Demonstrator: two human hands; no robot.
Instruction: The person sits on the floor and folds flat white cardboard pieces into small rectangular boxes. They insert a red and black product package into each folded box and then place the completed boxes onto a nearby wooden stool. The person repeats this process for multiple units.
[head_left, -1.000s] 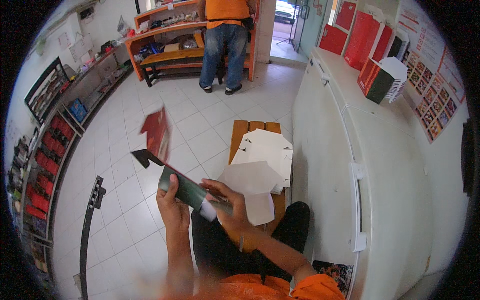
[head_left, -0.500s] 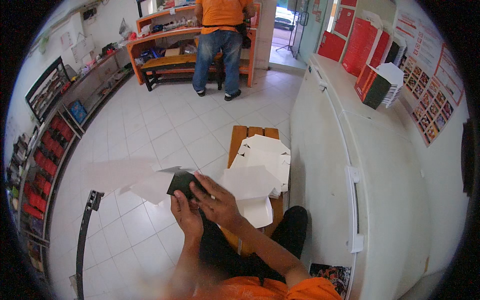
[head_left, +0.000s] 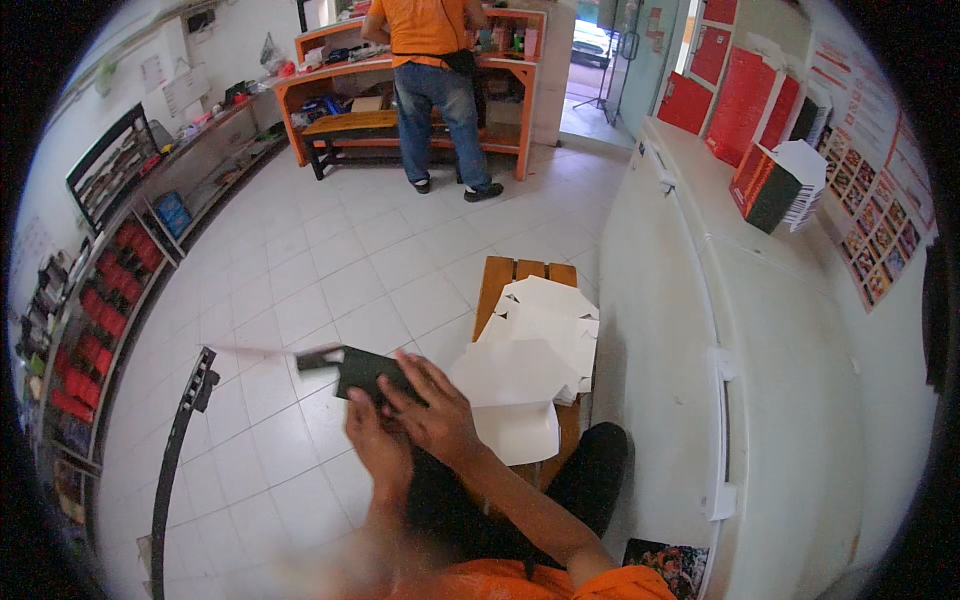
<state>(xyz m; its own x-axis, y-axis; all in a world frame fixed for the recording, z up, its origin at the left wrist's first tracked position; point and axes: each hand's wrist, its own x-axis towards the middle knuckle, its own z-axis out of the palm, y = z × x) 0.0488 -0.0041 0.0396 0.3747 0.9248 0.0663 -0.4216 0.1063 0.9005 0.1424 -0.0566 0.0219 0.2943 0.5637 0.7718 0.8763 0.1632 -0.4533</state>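
Pinching one dark-green card box (head_left: 362, 372): left hand (head_left: 380, 440), right hand (head_left: 440, 415). White cards (head_left: 543, 320) overhang the brown wooden tabletop's (head_left: 494, 288) right edge over white-tiled floor (head_left: 270, 430).

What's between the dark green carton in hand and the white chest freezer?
In the head view, rightward from the dark green carton: the right hand, then white cardboard sheets on a wooden bench beside the white chest freezer.
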